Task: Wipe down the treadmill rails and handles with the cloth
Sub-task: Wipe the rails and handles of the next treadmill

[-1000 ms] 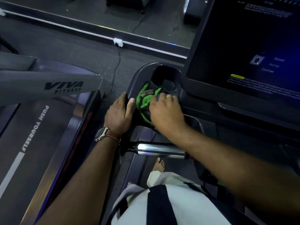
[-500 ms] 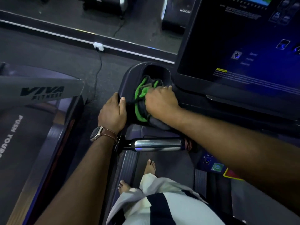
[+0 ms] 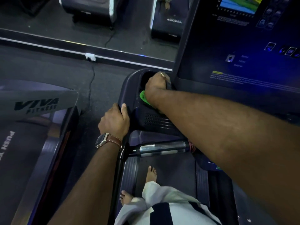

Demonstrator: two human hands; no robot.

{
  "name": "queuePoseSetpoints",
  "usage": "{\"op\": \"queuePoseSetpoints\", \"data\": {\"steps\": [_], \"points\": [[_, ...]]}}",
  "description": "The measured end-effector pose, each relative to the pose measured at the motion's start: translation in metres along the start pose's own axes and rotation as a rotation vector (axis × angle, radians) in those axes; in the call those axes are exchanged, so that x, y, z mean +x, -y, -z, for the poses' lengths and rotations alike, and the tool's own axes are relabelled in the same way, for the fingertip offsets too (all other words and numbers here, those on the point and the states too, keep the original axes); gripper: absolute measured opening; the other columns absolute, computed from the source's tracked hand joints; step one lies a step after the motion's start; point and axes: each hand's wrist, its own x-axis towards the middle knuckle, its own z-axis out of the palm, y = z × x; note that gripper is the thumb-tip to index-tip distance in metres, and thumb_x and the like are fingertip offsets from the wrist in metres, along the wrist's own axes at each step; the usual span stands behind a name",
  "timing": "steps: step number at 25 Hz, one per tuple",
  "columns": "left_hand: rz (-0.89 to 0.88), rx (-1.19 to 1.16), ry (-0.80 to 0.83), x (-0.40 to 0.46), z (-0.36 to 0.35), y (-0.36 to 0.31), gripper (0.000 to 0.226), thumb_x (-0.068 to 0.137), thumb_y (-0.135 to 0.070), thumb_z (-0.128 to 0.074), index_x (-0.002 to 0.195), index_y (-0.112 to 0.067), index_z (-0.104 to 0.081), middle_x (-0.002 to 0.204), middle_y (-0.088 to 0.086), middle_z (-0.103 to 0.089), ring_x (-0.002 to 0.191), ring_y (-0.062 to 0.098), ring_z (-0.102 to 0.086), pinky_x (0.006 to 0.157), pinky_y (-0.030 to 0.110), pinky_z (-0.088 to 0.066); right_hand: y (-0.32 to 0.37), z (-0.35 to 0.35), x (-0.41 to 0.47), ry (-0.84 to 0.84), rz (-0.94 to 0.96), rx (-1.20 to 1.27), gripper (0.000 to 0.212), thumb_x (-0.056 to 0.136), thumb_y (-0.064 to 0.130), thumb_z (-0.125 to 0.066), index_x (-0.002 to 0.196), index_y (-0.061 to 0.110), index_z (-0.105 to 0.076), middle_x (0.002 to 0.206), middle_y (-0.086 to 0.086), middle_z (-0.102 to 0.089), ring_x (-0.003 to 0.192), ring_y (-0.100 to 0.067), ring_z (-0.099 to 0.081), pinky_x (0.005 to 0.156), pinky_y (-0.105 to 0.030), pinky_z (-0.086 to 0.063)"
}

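Cloth (image 3: 143, 97) under right hand (image 3: 155, 85); left hand (image 3: 114, 121) just beside.

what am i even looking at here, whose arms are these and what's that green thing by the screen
This is one picture from a camera worn on a person's head, looking down, so the arms are the wearer's own. The person stands barefoot on a treadmill; its dark console screen fills the upper right. The right hand presses a green cloth into the cup holder tray left of the screen, wiping it. Most of the cloth is hidden under the hand. The left hand, with a wristwatch on its wrist, grips the tray's outer edge. Below is a shiny metal handle. A second treadmill, marked VIVA FITNESS, stands to the left.
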Motion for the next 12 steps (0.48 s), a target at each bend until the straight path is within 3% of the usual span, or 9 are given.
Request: {"op": "queuePoseSetpoints", "data": {"steps": [1, 3, 5, 7, 8, 10, 12], "points": [[-0.006, -0.003, 0.003, 0.000, 0.000, -0.001, 0.047, 0.099, -0.051, -0.026, 0.096, -0.012, -0.053, 0.096, 0.014, -0.065, 0.084, 0.039, -0.060, 0.064, 0.037, -0.038, 0.001, 0.001, 0.000, 0.016, -0.023, 0.023, 0.036, 0.097, 0.012, -0.038, 0.121, 0.006, -0.064, 0.119, -0.016, -0.064, 0.100, -0.041, -0.062, 0.070, -0.049, -0.047], [-0.006, -0.011, 0.005, 0.001, -0.001, -0.002, 0.046, 0.099, -0.051, -0.027, 0.095, -0.012, -0.052, 0.095, 0.014, -0.065, 0.082, 0.039, -0.060, 0.063, 0.037, -0.038, 0.004, 0.004, 0.003, 0.064, -0.101, 0.217, 0.037, 0.098, 0.011, -0.036, 0.125, 0.000, -0.059, 0.124, -0.021, -0.061, 0.104, -0.044, -0.060, 0.077, -0.053, -0.047], [0.000, -0.015, 0.015, 0.002, -0.001, -0.001, 0.045, 0.099, -0.050, -0.028, 0.095, -0.012, -0.052, 0.094, 0.015, -0.065, 0.082, 0.039, -0.060, 0.063, 0.036, -0.037, 0.009, -0.009, 0.006, 0.069, -0.312, 0.483, 0.052, 0.103, 0.017, -0.034, 0.146, -0.012, -0.027, 0.147, -0.035, -0.035, 0.131, -0.050, -0.041, 0.100, -0.057, -0.040], [0.002, -0.022, 0.007, 0.001, -0.001, -0.001, 0.045, 0.099, -0.050, -0.029, 0.096, -0.012, -0.052, 0.096, 0.016, -0.066, 0.083, 0.040, -0.061, 0.064, 0.037, -0.036, 0.003, -0.019, 0.017, 0.006, -0.427, 0.664, 0.071, 0.101, 0.022, -0.039, 0.148, -0.017, -0.002, 0.151, -0.043, -0.015, 0.140, -0.052, -0.023, 0.113, -0.054, -0.027], [-0.006, -0.022, 0.002, 0.001, -0.002, -0.001, 0.045, 0.099, -0.050, -0.029, 0.096, -0.011, -0.052, 0.096, 0.016, -0.066, 0.083, 0.040, -0.061, 0.064, 0.037, -0.036, -0.002, -0.021, 0.028, -0.032, -0.443, 0.710, 0.074, 0.100, 0.027, -0.042, 0.148, -0.016, -0.005, 0.150, -0.044, -0.017, 0.141, -0.052, -0.022, 0.115, -0.055, -0.023], [-0.011, -0.012, 0.002, 0.005, -0.003, -0.003, 0.047, 0.099, -0.050, -0.030, 0.097, -0.010, -0.053, 0.096, 0.017, -0.066, 0.084, 0.041, -0.061, 0.064, 0.038, -0.036, -0.007, -0.016, 0.047, -0.190, -0.415, 0.778, 0.067, 0.101, 0.042, -0.039, 0.147, -0.007, -0.030, 0.146, -0.033, -0.037, 0.138, -0.043, -0.033, 0.117, -0.051, -0.022], [-0.012, -0.002, -0.001, 0.007, -0.005, -0.004, 0.048, 0.098, -0.050, -0.029, 0.098, -0.009, -0.054, 0.096, 0.019, -0.066, 0.085, 0.042, -0.062, 0.064, 0.040, -0.038, -0.002, -0.012, 0.055, -0.392, -0.234, 0.968, 0.053, 0.101, 0.047, -0.040, 0.134, 0.008, -0.054, 0.134, -0.017, -0.058, 0.130, -0.033, -0.047, 0.115, -0.043, -0.024]]}}
